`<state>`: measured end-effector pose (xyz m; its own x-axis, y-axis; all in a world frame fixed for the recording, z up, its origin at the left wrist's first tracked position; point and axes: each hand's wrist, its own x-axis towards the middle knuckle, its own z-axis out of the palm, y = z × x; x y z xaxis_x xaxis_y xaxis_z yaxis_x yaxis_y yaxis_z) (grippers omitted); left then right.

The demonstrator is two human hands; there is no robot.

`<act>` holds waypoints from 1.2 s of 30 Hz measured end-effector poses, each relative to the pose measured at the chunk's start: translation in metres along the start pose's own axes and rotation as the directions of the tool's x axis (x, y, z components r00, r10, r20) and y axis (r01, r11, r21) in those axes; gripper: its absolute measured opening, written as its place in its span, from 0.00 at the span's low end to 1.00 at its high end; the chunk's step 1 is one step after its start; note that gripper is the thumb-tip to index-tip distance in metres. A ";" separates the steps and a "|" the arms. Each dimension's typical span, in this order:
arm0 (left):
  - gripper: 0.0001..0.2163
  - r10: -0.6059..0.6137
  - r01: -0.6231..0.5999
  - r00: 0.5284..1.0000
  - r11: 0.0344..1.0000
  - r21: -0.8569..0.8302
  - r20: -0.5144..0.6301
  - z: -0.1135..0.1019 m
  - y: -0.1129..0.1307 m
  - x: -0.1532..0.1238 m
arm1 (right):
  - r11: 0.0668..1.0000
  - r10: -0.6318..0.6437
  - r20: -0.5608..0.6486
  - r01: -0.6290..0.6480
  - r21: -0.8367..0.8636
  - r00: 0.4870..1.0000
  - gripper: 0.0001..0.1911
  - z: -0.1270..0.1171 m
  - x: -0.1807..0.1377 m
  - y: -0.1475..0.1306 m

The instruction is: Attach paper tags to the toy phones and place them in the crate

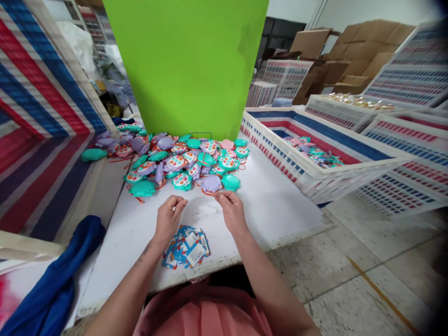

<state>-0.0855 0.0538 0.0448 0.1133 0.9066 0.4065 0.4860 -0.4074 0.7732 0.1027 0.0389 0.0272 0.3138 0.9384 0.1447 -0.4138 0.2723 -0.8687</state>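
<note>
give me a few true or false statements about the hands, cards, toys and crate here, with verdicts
1. The left hand and right hand are apart from each other. True.
2. The cards lie nearer the wearer than the toys on the table. True.
3. The left hand is pressed flat on the cards. False: it is raised beyond them, fingers curled.
4. The crate right of the table has nothing in it. False: toys lie inside it.
5. The green panel stands behind toys on the table. True.
6. The blue cloth lies right of the cards. False: the blue cloth is to their left.
</note>
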 end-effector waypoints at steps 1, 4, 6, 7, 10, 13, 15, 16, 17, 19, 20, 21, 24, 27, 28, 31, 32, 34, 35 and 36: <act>0.11 0.000 -0.001 0.999 1.000 0.020 0.051 -0.003 0.004 -0.005 | 0.994 0.047 0.007 -0.047 0.096 0.999 0.06 0.003 -0.003 -0.005; 0.10 -0.024 0.013 0.964 0.999 0.042 0.264 -0.012 0.009 -0.027 | 0.938 0.148 0.072 -0.163 0.307 0.986 0.07 0.010 -0.014 -0.020; 0.13 -0.028 0.002 0.920 0.998 0.066 0.391 -0.017 0.007 -0.044 | 0.919 0.170 0.109 -0.198 0.342 0.979 0.07 0.011 -0.023 -0.027; 0.19 -0.020 -0.025 0.893 0.995 0.093 0.449 -0.019 0.006 -0.051 | 0.919 0.182 0.118 -0.212 0.333 0.976 0.07 0.011 -0.027 -0.029; 0.28 -0.003 -0.137 0.800 0.973 0.188 0.600 -0.024 0.003 -0.065 | 0.927 0.234 0.126 -0.260 0.269 0.964 0.07 0.007 -0.040 -0.026; 0.26 -0.027 -0.199 0.754 0.943 0.266 0.657 -0.024 0.005 -0.067 | 0.937 0.277 0.131 -0.298 0.184 0.952 0.06 0.004 -0.051 -0.017; 0.25 -0.050 -0.215 0.737 0.928 0.304 0.674 -0.021 0.006 -0.064 | 0.945 0.298 0.128 -0.311 0.102 0.946 0.05 0.003 -0.057 -0.010; 0.24 -0.061 -0.219 0.730 0.923 0.317 0.680 -0.019 0.006 -0.061 | 0.947 0.308 0.125 -0.316 0.055 0.943 0.06 0.002 -0.060 -0.007; 0.24 -0.070 -0.220 0.725 0.919 0.327 0.685 -0.018 0.005 -0.059 | 0.948 0.317 0.121 -0.320 0.006 0.941 0.06 0.001 -0.062 -0.004; 0.24 -0.071 -0.220 0.722 0.919 0.326 0.688 -0.015 0.003 -0.054 | 0.943 0.327 0.108 -0.318 -0.094 0.939 0.08 -0.001 -0.065 -0.002; 0.24 -0.063 -0.219 0.725 0.923 0.316 0.686 -0.015 0.001 -0.052 | 0.939 0.328 0.102 -0.312 -0.146 0.939 0.08 -0.002 -0.066 -0.002; 0.24 -0.050 -0.216 0.731 0.929 0.301 0.680 -0.015 0.000 -0.050 | 0.932 0.326 0.096 -0.303 -0.197 0.941 0.08 -0.003 -0.066 -0.003; 0.19 -0.021 -0.160 0.772 0.961 0.226 0.635 -0.017 -0.004 -0.047 | 0.898 0.327 0.092 -0.279 -0.340 0.941 0.07 -0.006 -0.066 -0.008; 0.11 -0.067 0.014 0.823 0.995 0.097 0.565 -0.018 -0.005 -0.049 | 0.850 0.360 0.110 -0.278 -0.448 0.926 0.07 -0.004 -0.064 -0.016; 0.09 -0.113 0.106 0.836 0.993 0.043 0.537 -0.017 -0.005 -0.050 | 0.837 0.372 0.118 -0.278 -0.471 0.921 0.06 -0.002 -0.064 -0.019; 0.05 -0.308 0.423 0.830 0.891 -0.166 0.465 -0.014 0.001 -0.050 | 0.817 0.374 0.149 -0.249 -0.521 0.915 0.05 0.007 -0.063 -0.027; 0.07 -0.369 0.512 0.809 0.825 -0.238 0.458 -0.012 0.004 -0.049 | 0.813 0.357 0.167 -0.218 -0.540 0.919 0.05 0.011 -0.063 -0.029; 0.12 -0.453 0.633 0.757 0.689 -0.354 0.471 -0.010 0.012 -0.044 | 0.799 0.299 0.220 -0.118 -0.589 0.928 0.03 0.018 -0.062 -0.033; 0.14 -0.478 0.668 0.735 0.633 -0.392 0.481 -0.009 0.017 -0.041 | 0.787 0.262 0.252 -0.055 -0.615 0.932 0.03 0.022 -0.060 -0.033; 0.15 -0.490 0.689 0.720 0.588 -0.423 0.492 -0.009 0.021 -0.038 | 0.770 0.224 0.286 0.011 -0.638 0.932 0.04 0.025 -0.059 -0.034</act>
<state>-0.0870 0.0100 0.0496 0.2696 0.9063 -0.3255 -0.0024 0.3386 0.9409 0.0772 -0.0199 0.0597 -0.0444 0.9961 0.0761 0.2297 0.0843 -0.9696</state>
